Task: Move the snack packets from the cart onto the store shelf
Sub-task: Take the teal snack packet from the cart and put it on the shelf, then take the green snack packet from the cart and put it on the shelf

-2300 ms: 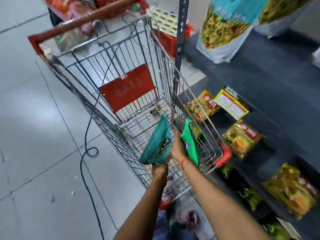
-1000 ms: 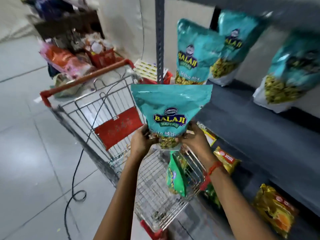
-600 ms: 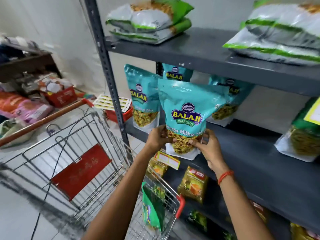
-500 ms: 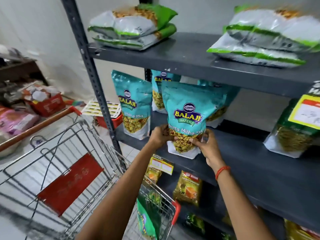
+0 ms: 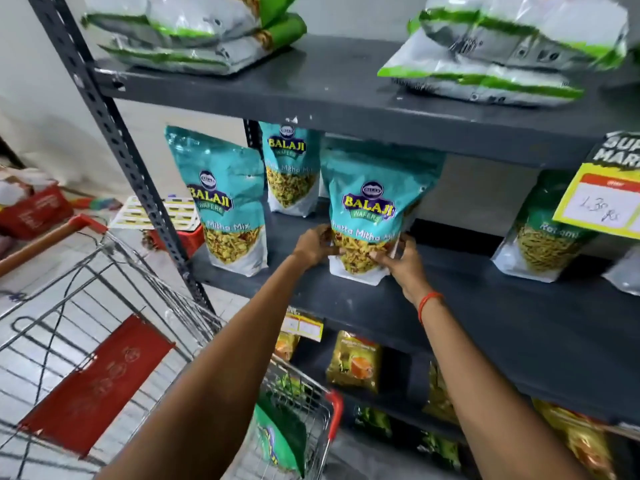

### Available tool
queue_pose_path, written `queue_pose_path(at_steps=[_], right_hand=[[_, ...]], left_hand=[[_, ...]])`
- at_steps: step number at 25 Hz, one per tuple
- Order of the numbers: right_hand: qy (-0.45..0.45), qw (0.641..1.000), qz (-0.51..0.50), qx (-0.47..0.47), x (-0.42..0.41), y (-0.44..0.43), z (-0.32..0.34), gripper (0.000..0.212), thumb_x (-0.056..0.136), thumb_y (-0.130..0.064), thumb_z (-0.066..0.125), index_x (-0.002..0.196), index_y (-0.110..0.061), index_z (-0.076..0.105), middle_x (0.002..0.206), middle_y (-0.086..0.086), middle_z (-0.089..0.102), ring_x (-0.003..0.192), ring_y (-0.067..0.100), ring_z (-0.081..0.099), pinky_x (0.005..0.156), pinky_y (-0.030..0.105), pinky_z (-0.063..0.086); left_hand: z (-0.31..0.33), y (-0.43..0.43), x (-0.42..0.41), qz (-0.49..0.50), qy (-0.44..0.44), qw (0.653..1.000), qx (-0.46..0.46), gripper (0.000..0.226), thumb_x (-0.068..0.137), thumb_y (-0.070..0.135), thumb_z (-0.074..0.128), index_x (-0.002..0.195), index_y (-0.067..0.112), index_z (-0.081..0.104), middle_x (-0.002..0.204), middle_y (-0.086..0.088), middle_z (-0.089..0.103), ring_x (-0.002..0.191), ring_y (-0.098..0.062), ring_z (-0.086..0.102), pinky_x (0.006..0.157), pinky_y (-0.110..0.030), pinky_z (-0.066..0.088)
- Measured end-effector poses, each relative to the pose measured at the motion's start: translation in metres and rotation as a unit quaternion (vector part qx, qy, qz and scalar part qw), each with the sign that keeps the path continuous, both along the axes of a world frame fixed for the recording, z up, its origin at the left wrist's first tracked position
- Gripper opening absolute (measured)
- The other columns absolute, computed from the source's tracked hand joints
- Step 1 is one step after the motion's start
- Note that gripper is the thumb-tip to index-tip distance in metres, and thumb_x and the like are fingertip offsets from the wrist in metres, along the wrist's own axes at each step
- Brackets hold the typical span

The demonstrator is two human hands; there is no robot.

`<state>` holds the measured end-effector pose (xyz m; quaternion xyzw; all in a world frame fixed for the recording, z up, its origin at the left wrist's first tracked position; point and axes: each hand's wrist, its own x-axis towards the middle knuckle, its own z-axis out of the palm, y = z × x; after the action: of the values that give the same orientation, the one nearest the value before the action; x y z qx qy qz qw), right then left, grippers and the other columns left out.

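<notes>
Both hands, left [image 5: 313,244] and right [image 5: 401,261], clamp one teal packet [image 5: 369,216] beside two others on the shelf [image 5: 485,306].

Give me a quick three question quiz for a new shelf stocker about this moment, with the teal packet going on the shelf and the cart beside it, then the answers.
1. True or false: both hands are on the teal packet at the middle shelf.
2. Which part of the packet do the left hand and right hand grip: A) the top seal, B) the lower part, C) the back only?
3. What packet still shows in the cart?

Key
1. True.
2. B, the lower part, one hand at each side.
3. A green packet, standing on edge at the cart's near corner.
</notes>
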<state>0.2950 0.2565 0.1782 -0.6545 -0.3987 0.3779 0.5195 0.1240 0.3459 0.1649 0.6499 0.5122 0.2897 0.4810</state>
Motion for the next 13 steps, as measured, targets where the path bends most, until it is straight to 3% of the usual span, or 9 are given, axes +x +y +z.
queue_pose_path(at_steps=[2,4,6,9,11,13], right_hand=[[-0.088,0.994,-0.065,-0.005,-0.017,-0.017,-0.003,0.089,0.069,-0.011,0.08,0.14,0.003,0.029,0.144,0.024,0.039,0.135,0.035,0.037,0.115,0.044,0.029],[-0.131,0.989,-0.059,0.037,-0.054,-0.044,-0.022,0.088,0.069,-0.016,0.081,0.139,0.003,0.032,0.141,0.024,0.042,0.133,0.034,0.038,0.113,0.042,0.031],[-0.097,0.995,0.016,0.027,-0.104,-0.078,-0.047,0.077,0.074,-0.013,0.077,0.137,0.003,0.035,0.138,0.023,0.044,0.13,0.033,0.042,0.112,0.045,0.035],[-0.016,0.993,0.119,-0.017,-0.17,-0.118,-0.081,0.063,0.083,-0.003,0.066,0.137,0.002,0.035,0.141,0.021,0.044,0.131,0.029,0.044,0.113,0.043,0.036],[0.005,0.985,0.168,-0.039,-0.203,-0.142,-0.106,0.053,0.088,-0.004,0.06,0.135,-0.001,0.038,0.139,0.016,0.047,0.128,0.021,0.046,0.11,0.029,0.038],[0.009,0.976,0.205,-0.079,-0.225,-0.166,-0.134,0.045,0.091,-0.002,0.054,0.134,0.0,0.041,0.134,0.009,0.049,0.122,0.013,0.046,0.101,0.013,0.038]], left_hand=[[-0.002,-0.022,-0.011,0.005,0.035,0.999,0.042,0.071,0.076,0.012,0.075,0.137,0.001,0.04,0.143,-0.018,0.047,0.132,-0.03,0.046,0.11,-0.043,0.04],[-0.019,-0.061,-0.033,0.039,0.011,0.997,0.061,0.068,0.079,0.015,0.072,0.138,0.005,0.04,0.145,-0.013,0.045,0.131,-0.021,0.045,0.108,-0.035,0.041],[-0.046,-0.111,-0.061,0.087,-0.05,0.993,0.06,0.055,0.083,0.011,0.068,0.133,0.005,0.046,0.135,-0.007,0.054,0.123,-0.014,0.05,0.102,-0.027,0.044],[-0.102,-0.185,-0.109,0.268,-0.096,0.958,0.041,0.04,0.087,0.003,0.06,0.126,0.001,0.051,0.12,-0.009,0.063,0.109,-0.013,0.059,0.093,-0.016,0.047],[-0.141,-0.22,-0.135,0.363,-0.111,0.925,-0.013,0.039,0.088,-0.001,0.056,0.126,-0.001,0.048,0.123,-0.017,0.062,0.108,-0.013,0.06,0.089,-0.009,0.047],[-0.181,-0.238,-0.154,0.379,-0.113,0.912,-0.111,0.045,0.088,-0.007,0.052,0.132,-0.003,0.042,0.134,-0.021,0.054,0.119,-0.017,0.054,0.098,-0.018,0.044]])
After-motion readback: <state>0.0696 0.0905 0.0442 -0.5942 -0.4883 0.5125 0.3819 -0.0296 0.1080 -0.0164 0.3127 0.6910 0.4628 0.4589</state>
